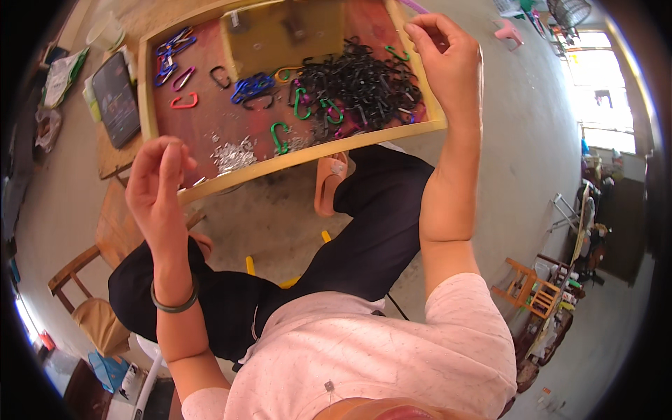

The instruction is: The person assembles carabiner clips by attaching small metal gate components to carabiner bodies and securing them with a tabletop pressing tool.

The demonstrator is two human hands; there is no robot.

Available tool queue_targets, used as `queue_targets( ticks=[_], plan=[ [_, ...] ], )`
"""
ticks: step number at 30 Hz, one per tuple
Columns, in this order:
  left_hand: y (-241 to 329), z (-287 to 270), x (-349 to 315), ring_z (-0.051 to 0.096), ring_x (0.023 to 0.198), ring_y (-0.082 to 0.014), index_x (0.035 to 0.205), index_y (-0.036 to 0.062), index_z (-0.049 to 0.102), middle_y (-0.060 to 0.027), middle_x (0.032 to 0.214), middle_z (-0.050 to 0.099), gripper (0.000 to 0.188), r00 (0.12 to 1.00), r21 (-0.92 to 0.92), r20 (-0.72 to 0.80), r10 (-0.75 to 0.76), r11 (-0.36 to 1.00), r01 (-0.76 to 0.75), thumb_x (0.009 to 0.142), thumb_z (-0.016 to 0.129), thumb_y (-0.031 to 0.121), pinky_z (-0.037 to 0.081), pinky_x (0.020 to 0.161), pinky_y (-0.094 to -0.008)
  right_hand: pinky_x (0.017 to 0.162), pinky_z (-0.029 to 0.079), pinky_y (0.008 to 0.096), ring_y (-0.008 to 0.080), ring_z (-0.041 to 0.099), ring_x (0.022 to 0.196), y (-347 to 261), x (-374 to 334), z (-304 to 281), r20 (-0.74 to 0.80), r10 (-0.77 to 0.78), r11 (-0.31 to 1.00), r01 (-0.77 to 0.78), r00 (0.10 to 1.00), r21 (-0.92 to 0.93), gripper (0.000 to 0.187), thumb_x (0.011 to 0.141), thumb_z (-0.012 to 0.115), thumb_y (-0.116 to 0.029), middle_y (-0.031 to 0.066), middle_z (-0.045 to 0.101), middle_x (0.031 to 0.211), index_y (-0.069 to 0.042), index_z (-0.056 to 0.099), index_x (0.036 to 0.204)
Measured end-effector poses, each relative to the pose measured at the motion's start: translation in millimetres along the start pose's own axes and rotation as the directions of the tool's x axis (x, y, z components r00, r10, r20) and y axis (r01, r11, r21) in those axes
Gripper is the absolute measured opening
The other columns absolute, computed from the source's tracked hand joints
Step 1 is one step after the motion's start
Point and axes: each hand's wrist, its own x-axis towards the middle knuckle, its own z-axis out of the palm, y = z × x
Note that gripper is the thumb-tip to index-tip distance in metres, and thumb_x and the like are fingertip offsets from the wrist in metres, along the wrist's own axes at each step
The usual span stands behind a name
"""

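A shallow wooden tray (308,162) with a reddish bottom lies before me, holding carabiners and small metal parts. Over its near left corner is my left hand (157,178), its fingers curled together; whatever they hold is too small or hidden. Beside that hand lies a heap of small silvery pins (234,155). My right hand (451,63) is raised at the tray's right edge, thumb and forefinger pinched, the contents not discernible. Close to it is a pile of black carabiners (364,87). Green (280,138), blue (253,87) and red carabiners (184,101) lie farther left.
A yellowish translucent board (283,45) sits at the tray's far side. Left of the tray, a dark phone (117,100) rests near a pale cup (105,31). A wooden chair (105,238) stands at left. A purple strip (414,6) shows beyond my right hand.
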Motion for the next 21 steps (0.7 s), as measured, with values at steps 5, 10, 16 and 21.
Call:
queue_targets(
  ticks=[5, 10, 16, 21],
  plan=[
    [-2, -1, -1, 0.060, 0.082, -0.0058, 0.109, 0.0018, 0.068, -0.0007, 0.095, 0.066, 0.013, 0.999, 0.048, 0.037, 0.025, 0.999, -0.027, 0.104, 0.064, 0.013, 0.041, 0.066, -0.0197, 0.072, 0.053, 0.0416, 0.0286, 0.072, 0.079, -9, -24, -39, 0.392, 0.261, 0.825, 0.008, 0.882, -0.566, 0.014, 0.088, 0.072, -0.025, 0.0066, 0.075, 0.080, -0.012, 0.077, 0.084],
    [2, 5, 0, 0.060, 0.081, -0.0053, 0.108, 0.0020, 0.067, -0.0003, 0.094, 0.065, 0.012, 1.000, 0.091, 0.013, 0.002, 0.996, -0.003, 0.104, 0.063, 0.013, 0.042, 0.066, -0.0198, 0.073, 0.055, 0.0422, 0.0289, 0.072, 0.081, 25, -33, -26, 0.456, 0.307, 0.760, 0.074, 0.835, -0.646, 0.012, 0.084, 0.077, -0.026, 0.0083, 0.074, 0.079, -0.013, 0.078, 0.083],
    [2, 7, 0, 0.059, 0.081, -0.0050, 0.107, 0.0019, 0.067, -0.0003, 0.093, 0.064, 0.012, 0.999, 0.083, 0.025, 0.020, 0.996, -0.022, 0.105, 0.062, 0.013, 0.042, 0.066, -0.0195, 0.070, 0.056, 0.0442, 0.0311, 0.073, 0.081, 47, -33, -26, 0.534, 0.384, 0.762, 0.067, 0.753, -0.643, 0.012, 0.080, 0.078, -0.025, 0.0112, 0.075, 0.082, -0.013, 0.078, 0.083],
    [4, 6, -1, 0.060, 0.082, -0.0055, 0.108, 0.0014, 0.067, -0.0005, 0.094, 0.065, 0.013, 0.999, 0.055, 0.038, 0.031, 0.998, -0.033, 0.105, 0.063, 0.013, 0.043, 0.066, -0.0197, 0.068, 0.056, 0.0453, 0.0342, 0.072, 0.079, 57, -34, -19, 0.519, 0.275, 0.759, 0.148, 0.810, -0.634, 0.008, 0.078, 0.070, -0.015, 0.0133, 0.074, 0.082, -0.011, 0.077, 0.080]
  ],
)
